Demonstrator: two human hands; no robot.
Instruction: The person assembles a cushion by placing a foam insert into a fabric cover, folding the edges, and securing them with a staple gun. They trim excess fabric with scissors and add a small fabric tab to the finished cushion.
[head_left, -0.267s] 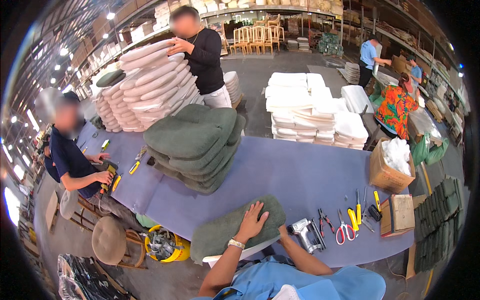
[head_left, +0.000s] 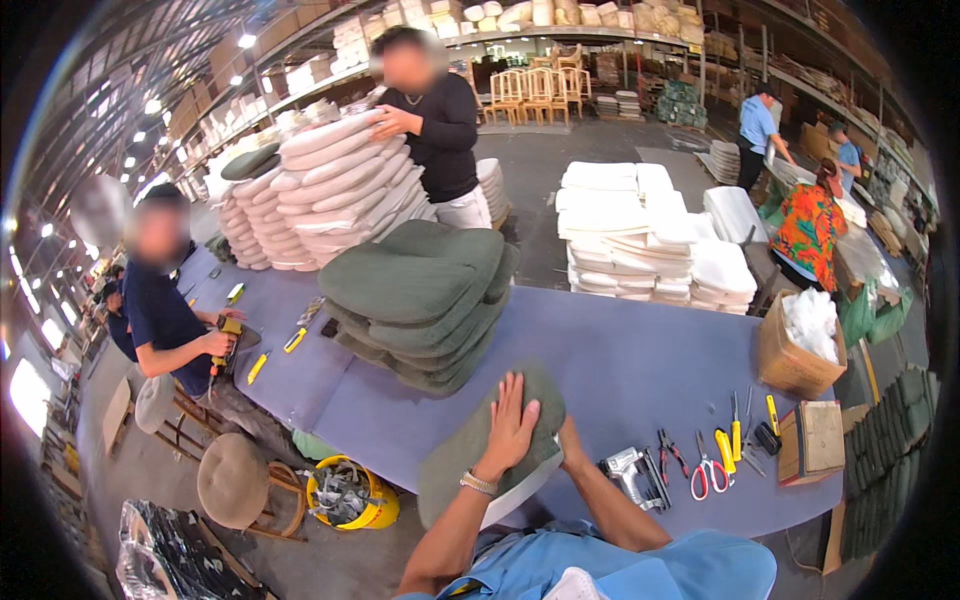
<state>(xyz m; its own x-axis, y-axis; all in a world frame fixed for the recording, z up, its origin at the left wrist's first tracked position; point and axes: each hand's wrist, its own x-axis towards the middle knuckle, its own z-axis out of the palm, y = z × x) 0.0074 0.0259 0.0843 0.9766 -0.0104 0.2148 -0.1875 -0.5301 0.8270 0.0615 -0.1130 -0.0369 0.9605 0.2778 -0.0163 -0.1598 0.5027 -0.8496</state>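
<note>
The cushion [head_left: 456, 457] is dark green, the tabletop [head_left: 615, 360] blue-purple.

- A head-worn fisheye camera, left of a pair, looks down and forward from above the wearer's left hand [head_left: 512, 428] and right hand [head_left: 573, 445], seen close.
- The wide view runs across a blue worktable [head_left: 630, 350] toward distant storage racks [head_left: 650, 38].

The left hand [head_left: 512, 428] is lying spread on a green cushion [head_left: 450, 478], while the right hand [head_left: 572, 442] is touching that cushion's right edge. Beyond the cushion, a thick green stack [head_left: 415, 290] is resting on the blue table [head_left: 620, 350]. Right of the cushion, a staple gun [head_left: 635, 480] and scissors [head_left: 709, 477] are lying; left of it, a yellow bucket [head_left: 381, 512] is standing.
</note>
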